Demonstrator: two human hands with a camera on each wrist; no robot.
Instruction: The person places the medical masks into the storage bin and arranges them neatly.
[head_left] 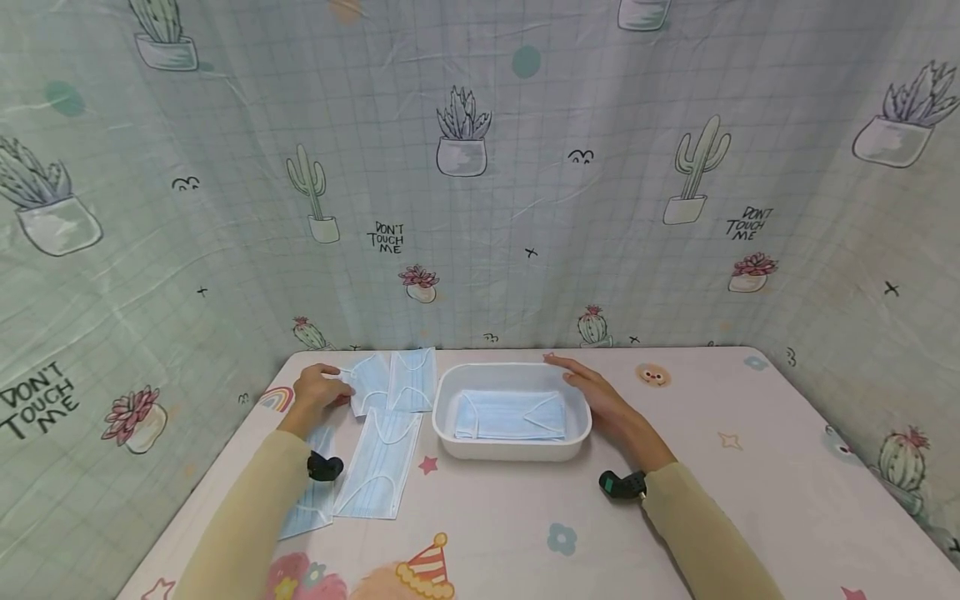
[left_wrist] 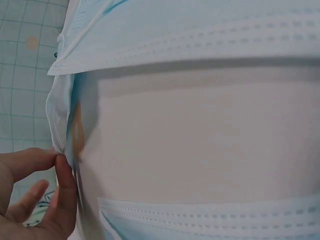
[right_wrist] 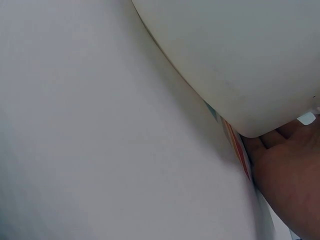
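Currently, at the left, a person's left hand (head_left: 321,389) pinches the edge of a pale blue face mask (head_left: 369,387) narrowly between thumb and fingertips; a second mask (head_left: 311,504) lies partly hidden by the forearm; next come a third mask (head_left: 381,462), nearer the person, and a fourth mask (head_left: 412,382) at the far edge of the pale pink table (head_left: 495,517), all thin and pleated, with white ear loops; beside them sits a smooth white box (head_left: 512,451), oblong with rounded corners, holding flat masks (head_left: 510,415), how many I cannot tell; rightmost, the right hand (head_left: 606,398), fingers extended, touches the box's side.
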